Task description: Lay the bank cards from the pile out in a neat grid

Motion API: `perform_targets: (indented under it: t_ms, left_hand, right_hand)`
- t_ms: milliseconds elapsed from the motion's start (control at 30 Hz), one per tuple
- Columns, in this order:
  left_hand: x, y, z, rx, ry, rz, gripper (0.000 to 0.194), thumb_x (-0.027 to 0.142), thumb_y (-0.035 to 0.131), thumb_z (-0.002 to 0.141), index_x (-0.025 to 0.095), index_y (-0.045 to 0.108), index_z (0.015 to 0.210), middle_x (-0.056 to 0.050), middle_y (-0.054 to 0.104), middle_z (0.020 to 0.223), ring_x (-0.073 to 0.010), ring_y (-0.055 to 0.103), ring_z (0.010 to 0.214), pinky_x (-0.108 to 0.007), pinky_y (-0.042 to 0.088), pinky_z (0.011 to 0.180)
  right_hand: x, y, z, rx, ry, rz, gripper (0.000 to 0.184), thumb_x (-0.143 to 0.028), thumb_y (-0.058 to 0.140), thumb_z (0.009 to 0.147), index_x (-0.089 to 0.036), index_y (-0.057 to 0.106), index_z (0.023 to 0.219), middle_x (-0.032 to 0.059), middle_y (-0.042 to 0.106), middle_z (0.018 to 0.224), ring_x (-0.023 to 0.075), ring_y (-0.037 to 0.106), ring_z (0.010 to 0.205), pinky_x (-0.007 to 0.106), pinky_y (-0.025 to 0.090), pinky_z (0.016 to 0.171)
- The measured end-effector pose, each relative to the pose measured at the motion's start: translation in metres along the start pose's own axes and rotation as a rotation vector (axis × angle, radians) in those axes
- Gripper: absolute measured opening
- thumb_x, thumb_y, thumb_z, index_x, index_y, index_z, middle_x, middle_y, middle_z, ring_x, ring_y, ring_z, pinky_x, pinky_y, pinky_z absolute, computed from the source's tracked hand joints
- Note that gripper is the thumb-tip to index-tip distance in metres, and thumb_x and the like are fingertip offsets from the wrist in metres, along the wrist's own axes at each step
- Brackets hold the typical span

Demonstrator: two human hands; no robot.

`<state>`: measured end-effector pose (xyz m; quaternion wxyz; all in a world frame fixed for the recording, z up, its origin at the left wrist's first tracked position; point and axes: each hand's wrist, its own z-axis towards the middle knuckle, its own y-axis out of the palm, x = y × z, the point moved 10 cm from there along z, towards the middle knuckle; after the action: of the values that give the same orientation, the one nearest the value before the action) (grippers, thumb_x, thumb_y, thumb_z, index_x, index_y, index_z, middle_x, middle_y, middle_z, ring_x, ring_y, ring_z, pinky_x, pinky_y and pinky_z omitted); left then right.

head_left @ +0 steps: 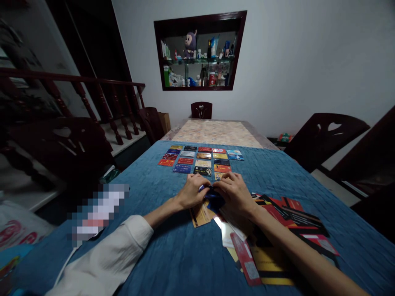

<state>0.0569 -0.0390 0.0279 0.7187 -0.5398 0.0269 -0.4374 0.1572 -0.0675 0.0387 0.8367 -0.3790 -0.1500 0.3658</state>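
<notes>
Both of my hands meet above the blue cloth. My left hand (193,191) pinches the left end of a dark blue card (211,191), and my right hand (236,193) has its fingers closed on the other end. Part of the card is covered by my fingers. Just beyond them, small printed cards (185,161) in several colours lie in rough columns. A yellow card (200,214) rests on the cloth under my left hand. Below my right forearm spreads a loose pile of cards, among them a red card (246,257) and a black and gold card (273,265).
The blue cloth (173,255) covers the near part of the table, with a patterned tabletop (219,130) beyond. A blurred-out device (101,211) with a white cable lies at left. Dark wooden chairs (327,135) stand around, and a wall cabinet (200,87) hangs behind.
</notes>
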Motion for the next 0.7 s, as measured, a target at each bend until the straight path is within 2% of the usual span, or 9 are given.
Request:
perform_targets:
  t_ms: [200,467,700]
  left_hand:
    - [-0.014,0.004,-0.001,-0.015,-0.045,0.034,0.012,0.012,0.059,0.083,0.018,0.067,0.089,-0.003,0.072,0.092,-0.0204,0.062,0.093,-0.037,0.037,0.090]
    - [-0.018,0.008,-0.003,-0.046,-0.022,0.072,0.033,0.007,0.054,0.080,0.020,0.066,0.108,-0.004,0.073,0.102,-0.0214,0.060,0.097,-0.038,0.036,0.094]
    - [-0.026,0.002,-0.001,-0.012,-0.087,0.020,0.025,0.011,0.054,0.083,0.020,0.069,0.102,-0.003,0.073,0.099,-0.0203,0.062,0.094,-0.038,0.040,0.094]
  right_hand:
    - [0.007,0.007,-0.003,-0.055,0.029,-0.059,0.021,-0.015,0.055,0.091,-0.023,0.066,0.107,0.0040,0.074,0.095,0.0231,0.053,0.094,0.038,0.031,0.085]
    - [0.016,0.021,-0.008,-0.156,0.063,-0.176,0.024,-0.016,0.054,0.089,-0.022,0.063,0.110,0.0069,0.071,0.100,0.0243,0.054,0.097,0.038,0.031,0.087]
    - [0.014,0.025,-0.009,-0.232,0.055,-0.246,0.038,-0.022,0.063,0.084,-0.021,0.058,0.121,0.0098,0.067,0.110,0.0274,0.052,0.103,0.041,0.030,0.088]
